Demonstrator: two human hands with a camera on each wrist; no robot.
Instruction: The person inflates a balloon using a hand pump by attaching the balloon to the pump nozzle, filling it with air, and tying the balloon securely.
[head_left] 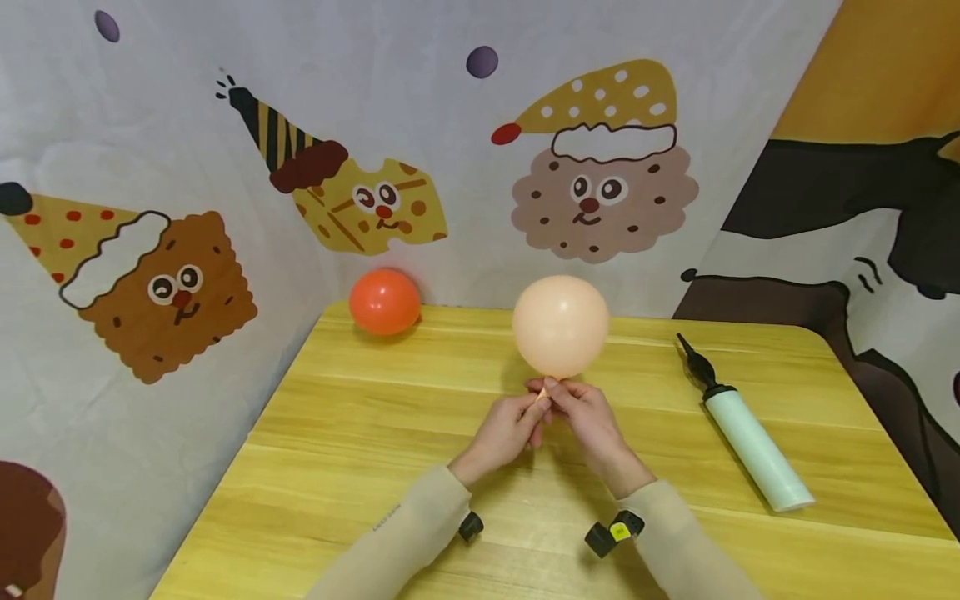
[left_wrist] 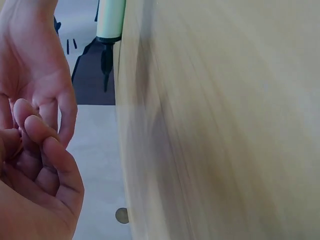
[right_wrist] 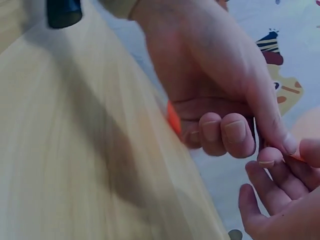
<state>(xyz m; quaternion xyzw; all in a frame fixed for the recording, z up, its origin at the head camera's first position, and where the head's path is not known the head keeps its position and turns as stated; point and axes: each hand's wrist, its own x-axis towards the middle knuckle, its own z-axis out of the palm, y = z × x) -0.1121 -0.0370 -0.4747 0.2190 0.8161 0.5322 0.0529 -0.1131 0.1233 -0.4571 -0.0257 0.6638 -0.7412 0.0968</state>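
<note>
A round, inflated peach balloon [head_left: 561,327] stands above my two hands in the head view, its neck pointing down at them. My left hand [head_left: 504,429] pinches the neck [head_left: 543,395] between thumb and fingers. Close against it, my right hand [head_left: 592,425] also pinches the neck, just under the balloon's body. In the left wrist view the fingers of my left hand [left_wrist: 45,200] are curled and hide the neck. The right wrist view has my left hand [right_wrist: 205,65] above my right hand [right_wrist: 285,205], with a little peach rubber [right_wrist: 299,157] between them.
An inflated red-orange balloon [head_left: 385,302] rests at the table's back left corner. On the right lies a mint-green hand pump [head_left: 757,450] with a black nozzle. The wooden table [head_left: 337,500] meets a cartoon-printed cloth [head_left: 465,275] at its back edge.
</note>
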